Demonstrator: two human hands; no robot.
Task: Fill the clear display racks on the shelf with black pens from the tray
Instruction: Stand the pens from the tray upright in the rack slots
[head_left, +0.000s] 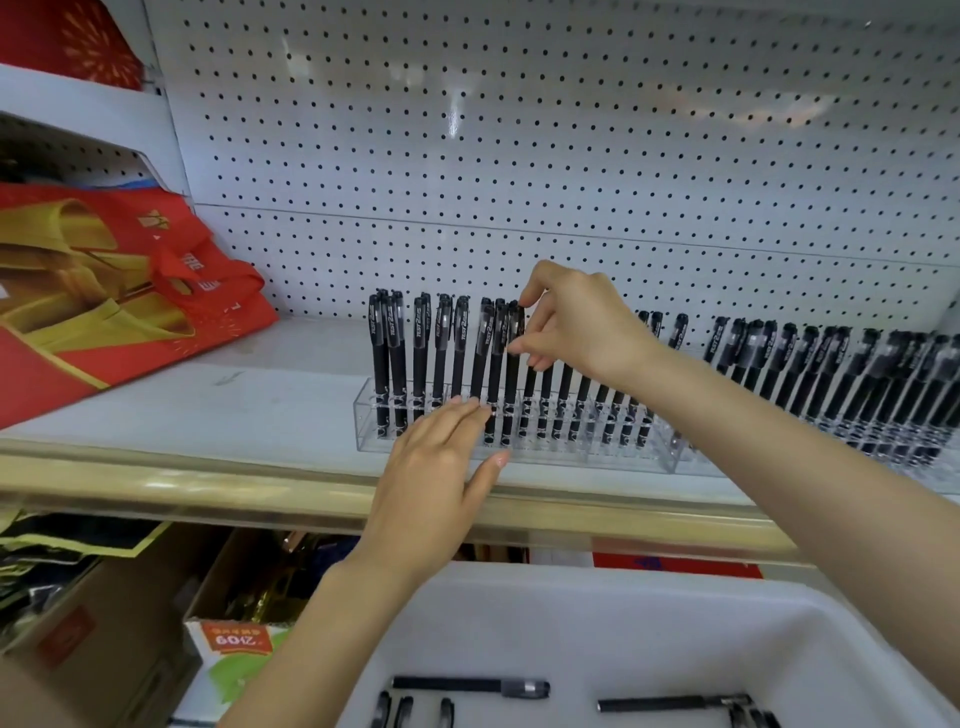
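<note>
Clear acrylic rack (519, 452) stands left on the shelf (208, 415) | right hand (576, 322) pinches a black pen (511, 374) by its cap, likely seating it upright | left hand (436, 467), fingers straight, steadies the rack front | spare pens (470, 687) lie in the near tray (623, 613)

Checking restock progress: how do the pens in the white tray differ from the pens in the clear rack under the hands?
The tray pens lie flat and scattered in the white tray; the rack pens stand upright, caps up, in rows in the clear rack. The right hand pinches one rack pen; no hand touches the tray pens. Both are black and capped.
</note>
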